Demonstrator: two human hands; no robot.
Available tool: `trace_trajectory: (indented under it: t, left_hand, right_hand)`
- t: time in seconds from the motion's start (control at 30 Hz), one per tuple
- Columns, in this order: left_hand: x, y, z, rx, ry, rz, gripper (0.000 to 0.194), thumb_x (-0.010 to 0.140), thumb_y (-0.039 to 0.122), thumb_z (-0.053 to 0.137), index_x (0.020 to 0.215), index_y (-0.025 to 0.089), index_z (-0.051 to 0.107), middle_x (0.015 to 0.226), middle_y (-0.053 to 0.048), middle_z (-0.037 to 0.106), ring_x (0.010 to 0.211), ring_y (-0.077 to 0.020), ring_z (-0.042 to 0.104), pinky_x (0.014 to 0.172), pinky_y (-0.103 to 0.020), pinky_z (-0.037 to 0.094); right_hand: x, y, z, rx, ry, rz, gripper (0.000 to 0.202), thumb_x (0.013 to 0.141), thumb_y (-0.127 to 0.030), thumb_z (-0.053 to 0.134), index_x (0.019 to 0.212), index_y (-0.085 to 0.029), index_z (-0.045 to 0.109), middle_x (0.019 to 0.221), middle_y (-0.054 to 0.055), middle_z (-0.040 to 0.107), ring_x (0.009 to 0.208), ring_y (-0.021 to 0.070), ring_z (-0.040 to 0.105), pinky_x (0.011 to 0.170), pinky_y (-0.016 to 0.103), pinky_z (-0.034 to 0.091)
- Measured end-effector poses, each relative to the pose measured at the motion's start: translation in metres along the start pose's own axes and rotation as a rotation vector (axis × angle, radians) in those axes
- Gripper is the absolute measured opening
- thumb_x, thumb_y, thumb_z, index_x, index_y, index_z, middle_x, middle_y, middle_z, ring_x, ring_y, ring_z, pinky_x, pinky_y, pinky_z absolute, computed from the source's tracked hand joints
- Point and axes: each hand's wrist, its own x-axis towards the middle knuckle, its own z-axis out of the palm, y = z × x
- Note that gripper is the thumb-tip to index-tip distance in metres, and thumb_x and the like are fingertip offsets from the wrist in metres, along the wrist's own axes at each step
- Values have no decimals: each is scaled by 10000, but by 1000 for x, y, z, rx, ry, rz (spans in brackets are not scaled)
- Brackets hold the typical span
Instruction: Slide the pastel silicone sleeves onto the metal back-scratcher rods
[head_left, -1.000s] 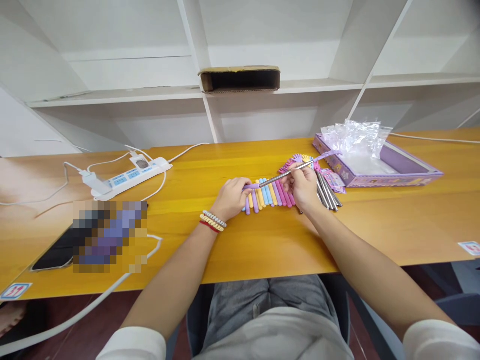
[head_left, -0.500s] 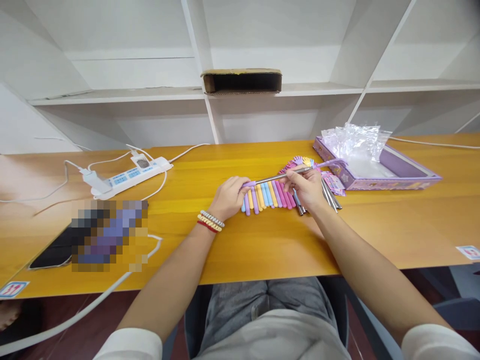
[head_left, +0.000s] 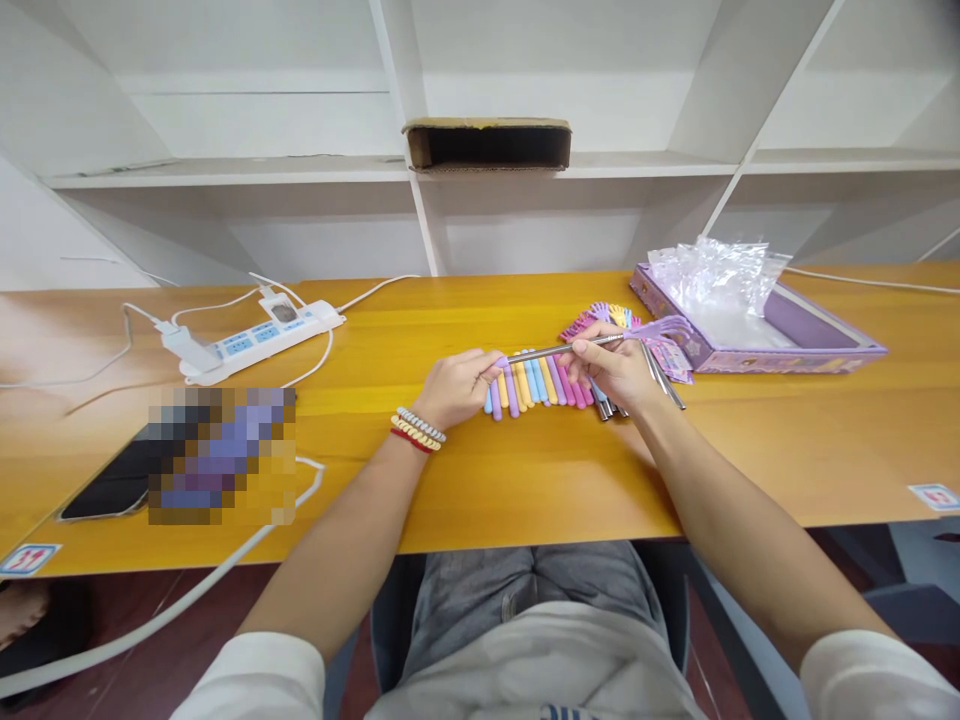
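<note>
A telescopic back scratcher (head_left: 534,354) with a metal rod is held crosswise between both hands. My left hand (head_left: 456,388) is closed around its purple handle end, mostly covering it. My right hand (head_left: 616,374) pinches the rod near the purple claw head (head_left: 666,328), which points right with its tines showing. Below the rod lies a row of pink, yellow, blue and purple handles (head_left: 534,384). Behind my right hand are several small coloured claw heads (head_left: 577,326), partly covered. Loose metal rods (head_left: 663,376) lie to the right of that hand.
An open purple box (head_left: 795,362) with clear plastic bags (head_left: 716,275) stands at the right. On the left are a white power strip (head_left: 262,343) with cables and a black phone (head_left: 105,485) beside a blurred patch. White shelving (head_left: 262,170) holds a cardboard box (head_left: 487,125).
The purple claw head has turned, so its tines now show broader. Both hands keep their grip in nearly the same place. The view has shifted slightly.
</note>
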Motion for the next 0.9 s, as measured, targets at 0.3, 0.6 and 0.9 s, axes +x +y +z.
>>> trace_trajectory:
  t: [0.3, 0.6, 0.9]
  left_hand:
    - [3, 21, 5, 10, -32, -57, 371, 960, 355, 342, 1121, 213, 644, 868, -54, 669, 828, -172, 613, 757, -274, 442]
    - [5, 10, -3, -201, -26, -81, 353, 947, 395, 373, 1042, 195, 649, 952, -50, 705, 858, -177, 646, 786, -283, 466]
    - [7, 9, -7, -314, -167, -155, 413, 924, 461, 379, 809, 176, 655, 637, -7, 679, 581, -137, 593, 598, -258, 427]
  right_hand:
    - [-1, 11, 14, 18, -45, 44, 287, 702, -380, 750, 846, -179, 604, 698, 15, 707, 429, 122, 589, 338, 229, 442]
    - [10, 2, -8, 63, 175, -13, 315, 620, -410, 798, 745, -175, 630, 637, 10, 653, 433, 83, 503, 353, 208, 348]
    - [11, -5, -18, -90, 291, -169, 292, 676, -449, 738, 723, -217, 567, 523, -42, 540, 410, 100, 471, 385, 231, 338]
